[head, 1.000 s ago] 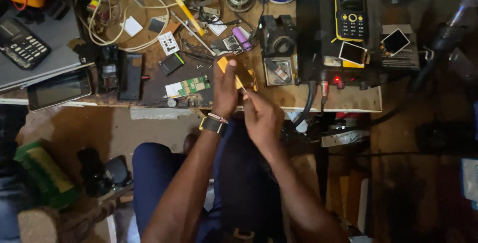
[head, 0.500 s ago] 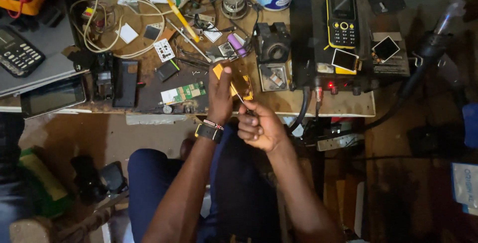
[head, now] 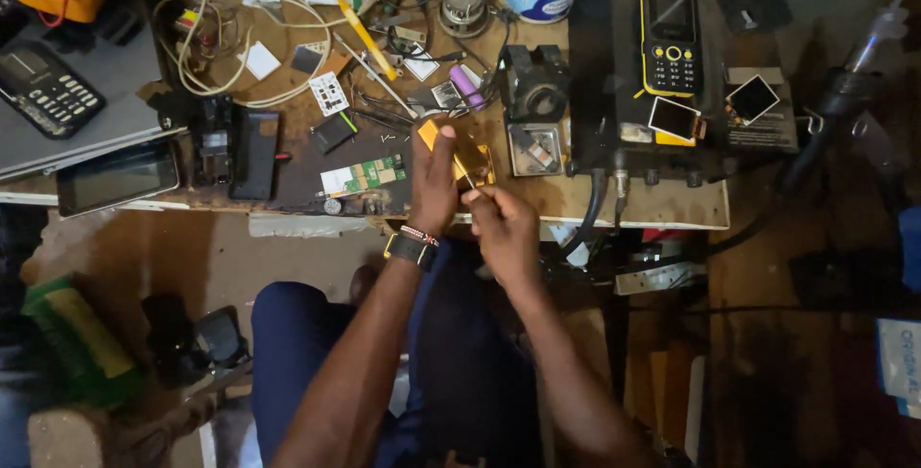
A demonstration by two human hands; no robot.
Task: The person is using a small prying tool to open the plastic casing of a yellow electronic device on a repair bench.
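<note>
1. Pinching a small yellow phone part (head: 429, 132) at the near edge of the workbench (head: 672, 207), the left hand (head: 434, 185) has its fingers closed round it.
2. It looks light, stiff and breakable; its edges seem the safest place to grip.
3. Just right of that part, the right hand (head: 504, 228) pinches a thin tool (head: 464, 172) against it.
4. Farther right lies a yellow-and-black phone (head: 670, 36).

Left hand (head: 434, 180) holding yellow part (head: 429, 132), right hand (head: 504, 228) apparently pinching it, cluttered workbench (head: 633, 201)
</note>
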